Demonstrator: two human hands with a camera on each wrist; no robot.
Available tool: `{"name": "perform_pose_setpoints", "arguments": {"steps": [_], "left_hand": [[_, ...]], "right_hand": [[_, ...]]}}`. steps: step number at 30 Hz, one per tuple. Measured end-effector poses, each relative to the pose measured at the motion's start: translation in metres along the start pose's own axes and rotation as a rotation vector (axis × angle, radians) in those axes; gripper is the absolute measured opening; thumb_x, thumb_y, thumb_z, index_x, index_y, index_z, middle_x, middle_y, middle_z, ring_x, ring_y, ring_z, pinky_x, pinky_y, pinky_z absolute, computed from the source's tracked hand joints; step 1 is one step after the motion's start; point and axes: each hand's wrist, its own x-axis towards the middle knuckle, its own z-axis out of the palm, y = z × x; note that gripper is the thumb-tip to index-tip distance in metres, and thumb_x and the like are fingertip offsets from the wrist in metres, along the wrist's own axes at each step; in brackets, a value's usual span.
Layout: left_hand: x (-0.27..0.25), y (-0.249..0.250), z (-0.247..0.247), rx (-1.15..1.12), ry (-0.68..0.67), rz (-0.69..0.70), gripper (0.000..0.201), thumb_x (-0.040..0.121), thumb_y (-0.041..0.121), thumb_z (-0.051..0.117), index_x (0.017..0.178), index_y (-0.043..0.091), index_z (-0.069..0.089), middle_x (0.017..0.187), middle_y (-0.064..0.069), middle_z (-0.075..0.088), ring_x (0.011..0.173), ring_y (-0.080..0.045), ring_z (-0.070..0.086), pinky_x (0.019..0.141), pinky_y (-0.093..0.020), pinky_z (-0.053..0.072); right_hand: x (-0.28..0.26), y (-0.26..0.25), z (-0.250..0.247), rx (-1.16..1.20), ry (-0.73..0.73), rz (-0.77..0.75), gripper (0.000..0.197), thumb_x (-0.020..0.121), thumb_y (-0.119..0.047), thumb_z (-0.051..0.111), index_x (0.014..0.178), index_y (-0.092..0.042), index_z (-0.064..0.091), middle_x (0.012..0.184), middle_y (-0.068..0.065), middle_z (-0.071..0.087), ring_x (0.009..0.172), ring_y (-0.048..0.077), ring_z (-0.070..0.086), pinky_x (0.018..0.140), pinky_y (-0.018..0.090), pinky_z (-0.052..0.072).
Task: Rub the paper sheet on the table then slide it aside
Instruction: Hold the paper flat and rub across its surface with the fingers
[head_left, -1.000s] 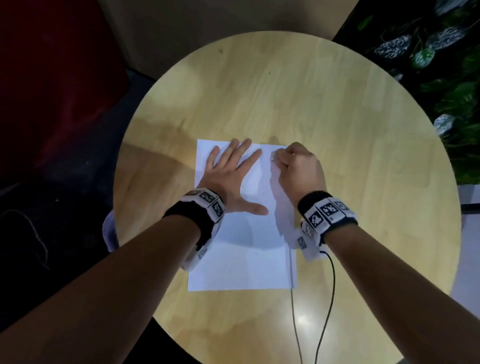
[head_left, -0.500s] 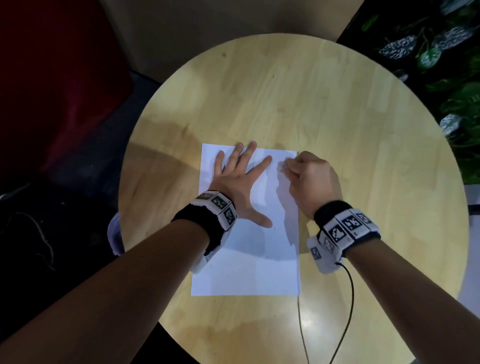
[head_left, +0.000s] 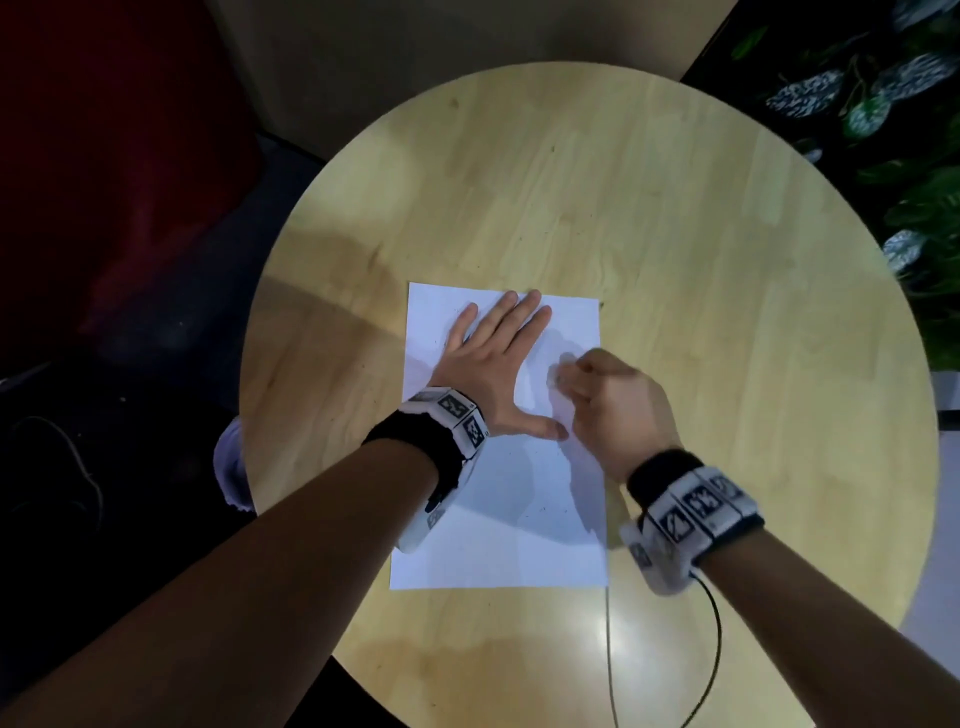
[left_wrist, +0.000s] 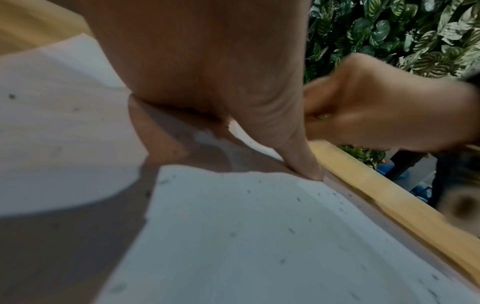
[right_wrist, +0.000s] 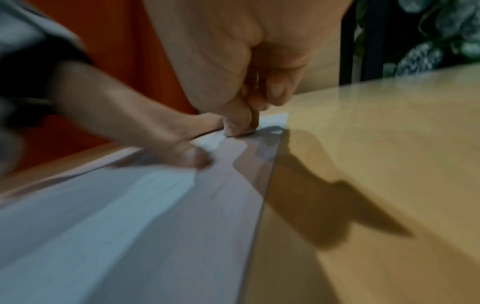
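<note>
A white paper sheet (head_left: 498, 519) lies flat on the round wooden table (head_left: 675, 234). My left hand (head_left: 493, 364) presses flat on its upper half, fingers straight and thumb spread; the left wrist view shows the thumb tip (left_wrist: 309, 170) on the paper (left_wrist: 233, 226). My right hand (head_left: 608, 400) is curled near the sheet's right edge. Its thumb and fingers pinch a small pale thing that looks like an eraser (right_wrist: 240, 131) against the paper (right_wrist: 130, 205). The hand is blurred.
A thin black cable (head_left: 714, 649) runs from my right wristband across the table's near edge. Leafy plants (head_left: 909, 130) stand beyond the right rim. A dark red surface (head_left: 104, 156) and dark floor lie to the left. Bare wood surrounds the sheet.
My right hand has slid from the sheet's top right corner toward me along the right side. The left hand stays flat on the paper, and the sheet has not shifted.
</note>
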Motion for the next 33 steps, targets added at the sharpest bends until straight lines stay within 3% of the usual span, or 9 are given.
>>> {"name": "perform_pose_setpoints", "arguments": {"steps": [4, 10, 12, 16, 22, 25, 28, 31, 33], "left_hand": [[0.001, 0.001, 0.0, -0.017, -0.013, -0.006, 0.135, 0.064, 0.095, 0.058, 0.163, 0.029, -0.006, 0.169, 0.014, -0.017, 0.153, -0.007, -0.021, 0.122, -0.043, -0.017], [0.002, -0.002, 0.002, 0.018, 0.003, -0.002, 0.136, 0.064, 0.094, 0.058, 0.163, 0.026, -0.004, 0.169, 0.012, -0.017, 0.154, -0.01, -0.02, 0.122, -0.043, -0.018], [0.002, -0.001, 0.002, 0.005, 0.007, 0.005, 0.135, 0.064, 0.094, 0.058, 0.163, 0.026, -0.004, 0.169, 0.012, -0.017, 0.154, -0.009, -0.02, 0.121, -0.042, -0.018], [0.002, 0.0, 0.0, -0.011, -0.017, -0.014, 0.136, 0.063, 0.095, 0.058, 0.163, 0.028, -0.006, 0.168, 0.014, -0.018, 0.153, -0.007, -0.022, 0.122, -0.043, -0.017], [0.001, 0.002, 0.0, 0.067, -0.033, -0.021, 0.144, 0.057, 0.1, 0.054, 0.162, 0.026, -0.011, 0.167, 0.012, -0.022, 0.152, -0.009, -0.025, 0.122, -0.044, -0.018], [0.002, 0.002, 0.0, 0.064, -0.048, -0.01, 0.147, 0.055, 0.1, 0.057, 0.162, 0.025, -0.011, 0.167, 0.012, -0.023, 0.152, -0.009, -0.026, 0.121, -0.044, -0.019], [0.001, 0.002, 0.0, 0.063, -0.042, -0.019, 0.146, 0.054, 0.1, 0.057, 0.162, 0.027, -0.01, 0.167, 0.014, -0.021, 0.152, -0.008, -0.024, 0.121, -0.043, -0.019], [0.001, 0.003, -0.001, 0.083, -0.051, -0.028, 0.148, 0.053, 0.1, 0.056, 0.162, 0.027, -0.011, 0.167, 0.013, -0.022, 0.152, -0.009, -0.026, 0.121, -0.044, -0.019], [0.002, 0.004, -0.001, 0.111, -0.056, -0.036, 0.15, 0.051, 0.102, 0.055, 0.162, 0.026, -0.013, 0.167, 0.012, -0.024, 0.152, -0.01, -0.027, 0.121, -0.045, -0.019]], "right_hand": [[0.061, 0.004, -0.002, -0.062, 0.053, 0.128, 0.02, 0.085, -0.007, 0.056, 0.093, -0.016, 0.072, 0.087, 0.005, 0.061, 0.064, 0.029, 0.058, 0.053, 0.025, 0.03], [-0.032, -0.007, -0.001, 0.011, -0.024, 0.007, 0.022, 0.071, -0.002, 0.074, 0.086, -0.017, 0.069, 0.084, -0.001, 0.063, 0.054, 0.027, 0.059, 0.043, 0.021, 0.034], [-0.01, 0.0, 0.001, -0.018, 0.0, -0.012, 0.019, 0.073, -0.004, 0.073, 0.086, -0.017, 0.069, 0.083, 0.001, 0.062, 0.053, 0.028, 0.059, 0.044, 0.022, 0.035], [0.05, -0.001, 0.003, -0.078, 0.068, 0.11, 0.024, 0.078, -0.003, 0.061, 0.093, -0.019, 0.073, 0.087, 0.003, 0.063, 0.061, 0.029, 0.059, 0.052, 0.024, 0.031], [-0.048, -0.011, 0.004, -0.001, 0.006, 0.03, 0.029, 0.068, 0.001, 0.072, 0.087, -0.021, 0.07, 0.09, -0.004, 0.066, 0.058, 0.025, 0.063, 0.04, 0.023, 0.042], [-0.016, -0.003, 0.002, -0.038, 0.019, -0.004, 0.024, 0.07, -0.005, 0.075, 0.088, -0.022, 0.072, 0.084, -0.001, 0.065, 0.055, 0.026, 0.061, 0.044, 0.021, 0.036], [0.03, 0.001, 0.003, -0.09, 0.101, 0.08, 0.023, 0.074, -0.005, 0.067, 0.09, -0.021, 0.073, 0.082, 0.001, 0.063, 0.053, 0.028, 0.058, 0.049, 0.022, 0.029], [0.006, -0.007, 0.004, -0.061, 0.087, 0.082, 0.02, 0.069, -0.003, 0.068, 0.083, -0.017, 0.069, 0.076, 0.003, 0.059, 0.048, 0.027, 0.053, 0.046, 0.021, 0.026], [-0.034, -0.012, 0.004, -0.04, 0.027, 0.079, 0.022, 0.069, -0.005, 0.071, 0.085, -0.02, 0.069, 0.081, 0.0, 0.061, 0.051, 0.026, 0.058, 0.042, 0.021, 0.032]]}}
